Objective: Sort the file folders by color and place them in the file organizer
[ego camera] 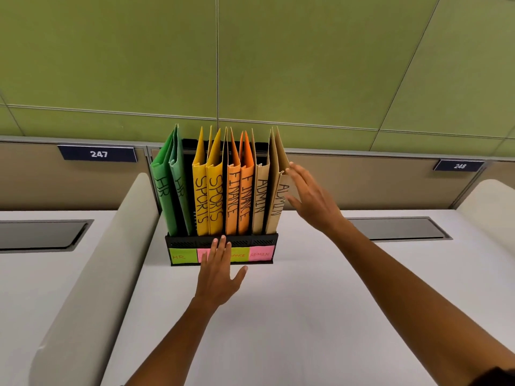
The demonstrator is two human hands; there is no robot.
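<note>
Eight file folders are standing upright in the black file organizer (221, 242) at the back of the white desk (278, 316), grouped by colour from left to right: two green HR folders (167, 190), two yellow SPORTS folders (207, 196), two orange FINANCE folders (237, 196) and two tan ADMIN folders (269, 199). Sticky labels (262, 254) along the organizer's front are reading HR, a hidden one, FINANCE in part, and ADMIN. The left hand (218, 271) is lying flat with fingers straight, gripping nothing, its fingertips touching the organizer's front rail and covering the second label. The right hand (309, 196) is reaching in with fingers extended and loose, holding nothing, its fingertips at or just beside the outermost ADMIN folder, which is leaning slightly rightward; whether they are touching it cannot be told. No loose folders are showing on the desk in view. Judgement: sorting is looking complete, every colour pair sitting together; what is remaining appears to be only straightening that last tan folder and steadying the organizer.
</note>
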